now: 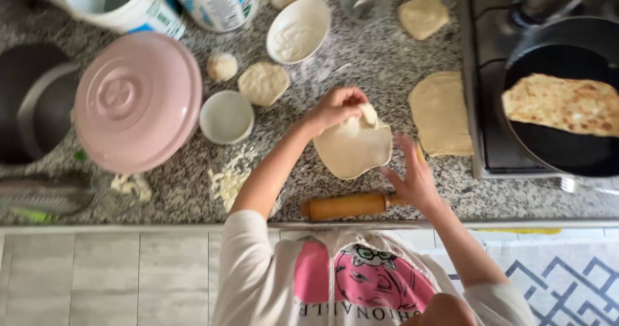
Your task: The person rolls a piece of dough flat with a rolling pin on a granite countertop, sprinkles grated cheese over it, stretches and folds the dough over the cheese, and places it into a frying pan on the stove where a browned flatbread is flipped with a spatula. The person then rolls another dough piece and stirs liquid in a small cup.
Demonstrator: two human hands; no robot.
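Note:
A flattened round of pale dough point(351, 150) lies on the speckled granite counter point(361, 55). My left hand point(335, 107) pinches the dough's far edge and lifts a fold of it. My right hand point(412, 179) hovers with spread fingers at the dough's right side, just above the end of a wooden rolling pin point(345, 205) that lies along the counter's front edge. Nothing is in the right hand.
A folded dough sheet point(440, 113) and a small dough square point(422, 14) lie to the right, beside a black pan point(554, 148) holding a browned flatbread point(564, 103) on the stove. To the left are dough balls point(263, 83), a flour bowl point(298, 29), a small white bowl point(225, 116) and a pink lid point(137, 100).

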